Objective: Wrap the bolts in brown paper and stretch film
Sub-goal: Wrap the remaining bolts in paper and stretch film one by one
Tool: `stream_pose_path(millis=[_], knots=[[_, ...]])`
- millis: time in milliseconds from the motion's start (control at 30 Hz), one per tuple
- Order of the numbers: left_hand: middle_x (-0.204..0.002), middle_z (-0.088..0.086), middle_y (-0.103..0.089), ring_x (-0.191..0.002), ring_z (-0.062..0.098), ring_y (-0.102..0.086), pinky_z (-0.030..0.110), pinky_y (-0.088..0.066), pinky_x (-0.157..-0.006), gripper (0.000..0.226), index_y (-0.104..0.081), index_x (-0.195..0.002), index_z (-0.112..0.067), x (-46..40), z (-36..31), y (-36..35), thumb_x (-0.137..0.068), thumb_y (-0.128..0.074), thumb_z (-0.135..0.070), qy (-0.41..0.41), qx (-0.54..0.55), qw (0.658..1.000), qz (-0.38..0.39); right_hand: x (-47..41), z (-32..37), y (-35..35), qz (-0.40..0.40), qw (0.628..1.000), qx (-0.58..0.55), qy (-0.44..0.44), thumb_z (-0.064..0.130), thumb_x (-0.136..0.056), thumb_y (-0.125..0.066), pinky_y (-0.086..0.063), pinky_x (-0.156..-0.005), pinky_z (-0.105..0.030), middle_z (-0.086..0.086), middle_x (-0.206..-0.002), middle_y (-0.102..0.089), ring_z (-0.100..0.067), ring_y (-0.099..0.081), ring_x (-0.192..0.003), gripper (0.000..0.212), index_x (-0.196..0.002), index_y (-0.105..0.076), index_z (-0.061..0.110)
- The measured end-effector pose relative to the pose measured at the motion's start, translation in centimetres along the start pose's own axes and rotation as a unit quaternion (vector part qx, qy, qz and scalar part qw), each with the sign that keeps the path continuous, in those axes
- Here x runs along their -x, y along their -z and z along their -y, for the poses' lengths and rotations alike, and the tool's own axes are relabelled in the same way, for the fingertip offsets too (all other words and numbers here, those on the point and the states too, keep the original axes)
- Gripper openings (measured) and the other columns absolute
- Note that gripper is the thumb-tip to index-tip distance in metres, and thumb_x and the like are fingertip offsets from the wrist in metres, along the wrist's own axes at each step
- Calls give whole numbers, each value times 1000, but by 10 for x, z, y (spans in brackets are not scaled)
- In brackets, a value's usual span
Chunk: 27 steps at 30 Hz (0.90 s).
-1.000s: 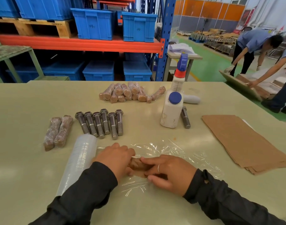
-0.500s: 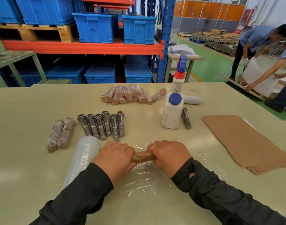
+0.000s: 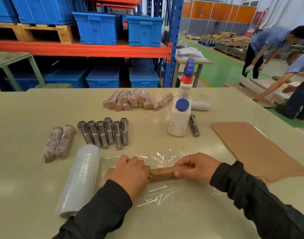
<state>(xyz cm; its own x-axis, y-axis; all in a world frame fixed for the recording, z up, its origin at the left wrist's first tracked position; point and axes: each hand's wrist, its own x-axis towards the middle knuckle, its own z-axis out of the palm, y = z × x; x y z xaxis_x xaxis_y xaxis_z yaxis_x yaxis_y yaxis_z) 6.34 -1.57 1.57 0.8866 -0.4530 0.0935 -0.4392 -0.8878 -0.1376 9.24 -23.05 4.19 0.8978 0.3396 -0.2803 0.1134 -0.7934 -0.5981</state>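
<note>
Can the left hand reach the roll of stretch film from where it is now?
Probably yes. The roll of stretch film lies just beside the left hand, with only bare film between them. But that hand now grips the paper-wrapped bolt, so it must let go first.

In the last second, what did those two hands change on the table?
The left hand and right hand, flat on the brown paper-wrapped bolt before, now grip its ends over the clear stretch film sheet. The bare steel bolts and film roll stayed put.
</note>
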Motion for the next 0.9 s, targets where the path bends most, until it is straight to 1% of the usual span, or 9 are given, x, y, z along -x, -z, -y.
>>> stream_pose_path(millis=[67, 133, 233, 367, 500, 600, 667, 800, 900], knots=[[-105, -1, -59, -100, 19, -52, 35, -44, -88, 24, -60, -106, -25, 0, 0, 1, -89, -53, -40, 2, 2, 999, -45, -1, 1, -2, -7, 996, -79, -40, 33, -80, -69, -42, -53, -7, 12, -55, -59, 2, -50, -43, 6, -75, -67, 33], [-80, -4, -64, -78, 15, -61, 28, -51, -70, 24, -69, -82, -27, 2, -2, 5, -67, -77, -43, -12, 16, 998, -56, -1, 3, -3, -8, 990, -112, -79, 29, -79, -71, -41, -48, -7, 10, -47, -57, 1, -47, -37, 11, -68, -69, 31], [-52, -10, -58, -49, 10, -58, 18, -45, -50, 39, -71, -61, -33, 5, -4, 7, -28, -91, -43, -23, 32, 996, -82, 0, 8, -3, 3, 987, -119, -112, 26, -77, -73, -41, -46, -7, 10, -42, -57, 0, -47, -35, 10, -68, -70, 25], [-51, -14, -57, -48, 8, -56, 19, -36, -55, 48, -74, -71, -37, 12, -7, 6, -27, -92, -40, -17, 50, 991, -123, -1, 18, -4, -11, 985, -109, -132, 19, -78, -73, -46, -52, -13, 8, -45, -57, -3, -49, -38, 12, -68, -66, 21], [-52, -14, -57, -49, 8, -57, 20, -27, -60, 48, -74, -72, -37, 11, -6, 5, -28, -93, -39, -20, 52, 990, -129, 2, 28, -3, -25, 989, -52, -135, 5, -79, -64, -51, -78, -24, 3, -63, -61, -12, -57, -65, 18, -80, -60, 22], [-52, -13, -57, -49, 9, -57, 24, -25, -62, 49, -75, -73, -35, 11, -6, 5, -28, -94, -36, -20, 68, 989, -132, 8, 29, 6, 16, 991, -53, -123, 1, -77, -69, -47, -81, -19, 3, -80, -62, -14, -60, -83, 33, -104, -60, 16], [-52, -13, -57, -49, 9, -57, 25, -24, -62, 49, -75, -73, -34, 12, -6, 5, -28, -94, -34, -14, 72, 989, -130, 7, 28, 9, 21, 985, -115, -129, -5, -76, -68, -49, -91, -26, 0, -79, -65, -21, -64, -91, 30, -100, -62, 12], [-53, -12, -57, -49, 10, -58, 25, -25, -62, 50, -76, -75, -32, 11, -7, 3, -28, -94, -32, -10, 80, 990, -120, 4, 25, 4, -40, 950, -261, -164, -6, -79, -65, -57, -74, -23, -5, -68, -69, -20, -71, -66, 17, -79, -66, 10], [-52, -12, -57, -50, 10, -58, 25, -25, -63, 51, -76, -75, -32, 10, -8, 3, -28, -95, -30, -5, 95, 989, -112, 1, 23, -6, -81, 965, -211, -133, 4, -75, -74, -56, -71, -24, 3, -55, -68, -11, -65, -52, 20, -63, -66, 18]])
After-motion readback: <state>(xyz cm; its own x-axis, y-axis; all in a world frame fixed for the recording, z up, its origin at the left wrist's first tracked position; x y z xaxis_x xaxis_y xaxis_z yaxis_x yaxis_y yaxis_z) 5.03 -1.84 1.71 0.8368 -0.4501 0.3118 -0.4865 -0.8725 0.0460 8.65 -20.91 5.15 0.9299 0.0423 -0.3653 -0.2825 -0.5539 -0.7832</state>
